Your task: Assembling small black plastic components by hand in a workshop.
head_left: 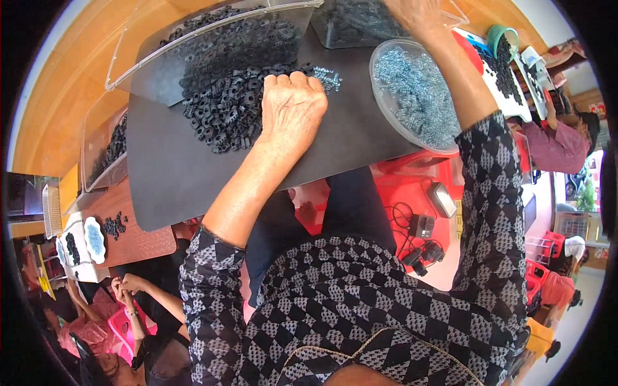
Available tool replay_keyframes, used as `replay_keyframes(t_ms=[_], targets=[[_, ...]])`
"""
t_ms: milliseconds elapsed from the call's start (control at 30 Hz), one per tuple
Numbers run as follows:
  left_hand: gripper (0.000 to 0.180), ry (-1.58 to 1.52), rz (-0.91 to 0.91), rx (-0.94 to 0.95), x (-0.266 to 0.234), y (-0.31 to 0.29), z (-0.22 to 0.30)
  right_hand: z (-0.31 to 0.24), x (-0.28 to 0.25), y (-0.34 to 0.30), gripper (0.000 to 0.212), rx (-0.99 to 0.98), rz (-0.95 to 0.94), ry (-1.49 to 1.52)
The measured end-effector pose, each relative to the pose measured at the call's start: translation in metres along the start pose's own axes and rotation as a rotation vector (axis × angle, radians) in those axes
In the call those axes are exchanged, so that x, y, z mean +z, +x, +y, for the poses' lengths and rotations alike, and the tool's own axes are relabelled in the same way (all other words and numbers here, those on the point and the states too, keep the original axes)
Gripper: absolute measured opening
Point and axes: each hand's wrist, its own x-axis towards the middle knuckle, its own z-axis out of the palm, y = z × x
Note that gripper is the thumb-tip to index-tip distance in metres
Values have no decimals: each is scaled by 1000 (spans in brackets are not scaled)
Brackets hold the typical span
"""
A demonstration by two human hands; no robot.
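My left hand (294,106) is closed in a fist, knuckles up, at the right edge of a heap of small black plastic parts (222,119). Whatever its curled fingers hold is hidden beneath them. Just beyond the fist lie a few loose small metal springs (330,79) on the dark grey board (170,193). My right hand (415,14) reaches to the upper edge of the view, near a clear bin (351,44) with dark contents; its fingers are cut off there. Below my right forearm stands a round clear tub (373,74) full of springs (412,90).
A large clear bin (138,69) of black parts stands at the back left. Cables and adapters (421,226) lie on a red surface by my legs. Another person's hands (129,286) are at the lower left, near a brown table (145,238). More people sit at the right.
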Motion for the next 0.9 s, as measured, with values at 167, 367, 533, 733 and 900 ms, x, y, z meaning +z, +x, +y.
replay_keyframes(t_ms=[167,367,533,733,900], targets=[[9,-173,32,-40,-17,-7,-11,-71,-53,-7,23,79,-110,371],[15,-586,173,-336,-58,-37,-14,-109,-51,-83,4,9,-563,359],[14,-1006,197,-669,-77,-71,-1,-121,-50,-95,8,-44,-640,298],[17,-1522,231,-984,-80,-94,7,-116,-60,-98,9,104,-584,359],[16,-1493,251,-970,-72,-102,12,-123,-67,-101,10,182,-528,387]])
